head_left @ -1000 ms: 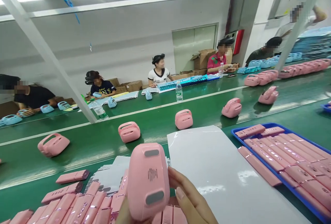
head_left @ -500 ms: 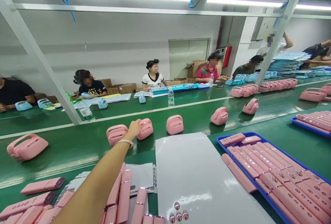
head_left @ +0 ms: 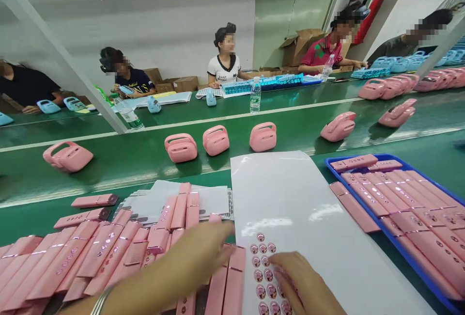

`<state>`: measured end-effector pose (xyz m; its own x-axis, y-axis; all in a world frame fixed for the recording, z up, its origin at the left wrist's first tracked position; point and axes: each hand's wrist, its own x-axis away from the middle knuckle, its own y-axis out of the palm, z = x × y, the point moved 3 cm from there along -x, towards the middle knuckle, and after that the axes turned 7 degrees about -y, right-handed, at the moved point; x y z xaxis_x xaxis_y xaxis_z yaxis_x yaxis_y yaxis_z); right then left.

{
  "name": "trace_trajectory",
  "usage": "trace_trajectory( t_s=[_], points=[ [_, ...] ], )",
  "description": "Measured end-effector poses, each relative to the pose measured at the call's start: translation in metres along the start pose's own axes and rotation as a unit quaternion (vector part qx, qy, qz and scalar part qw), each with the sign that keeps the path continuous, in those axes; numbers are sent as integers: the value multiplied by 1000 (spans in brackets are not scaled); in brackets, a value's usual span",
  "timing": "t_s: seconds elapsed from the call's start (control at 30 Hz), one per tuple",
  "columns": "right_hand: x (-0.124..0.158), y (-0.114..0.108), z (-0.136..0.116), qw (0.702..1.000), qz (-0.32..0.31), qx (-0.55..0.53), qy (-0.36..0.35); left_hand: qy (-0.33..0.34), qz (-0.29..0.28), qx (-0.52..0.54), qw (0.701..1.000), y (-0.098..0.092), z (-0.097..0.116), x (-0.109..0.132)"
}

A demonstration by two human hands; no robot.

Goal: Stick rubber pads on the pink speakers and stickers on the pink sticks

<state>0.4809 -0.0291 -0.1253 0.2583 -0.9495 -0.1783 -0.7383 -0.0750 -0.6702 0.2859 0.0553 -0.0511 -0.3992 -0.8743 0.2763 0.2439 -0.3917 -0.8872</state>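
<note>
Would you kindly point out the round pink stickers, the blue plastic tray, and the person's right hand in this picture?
Round pink stickers (head_left: 263,269): head view, on a sticker mid-group.
Blue plastic tray (head_left: 390,156): head view, on its far rim.
Person's right hand (head_left: 301,281): head view, on the back of the hand.

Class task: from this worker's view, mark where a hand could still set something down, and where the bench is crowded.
The white sheet is bare above its round stickers, beside the grey sheets. Green bench shows left of those sheets. Crowded: pink bars under the left hand, and the blue tray.
</note>
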Motion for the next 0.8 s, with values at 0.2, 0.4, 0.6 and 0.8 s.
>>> trace_trajectory(
  t_s=[0.2,0.4,0.6,0.8],
  points=[
    [-34,8,7,997,4,38,74,-44,33,-116,992,80,17,44],
    [-49,19,6,996,25,50,72,-11,121,-122,985,104,22,27],
    [-55,9,6,991,-22,-33,132,-192,34,325,925,65,9,37],
    [-62,4,12,978,-25,-93,183,-251,-9,601,759,61,11,44]
  ],
)
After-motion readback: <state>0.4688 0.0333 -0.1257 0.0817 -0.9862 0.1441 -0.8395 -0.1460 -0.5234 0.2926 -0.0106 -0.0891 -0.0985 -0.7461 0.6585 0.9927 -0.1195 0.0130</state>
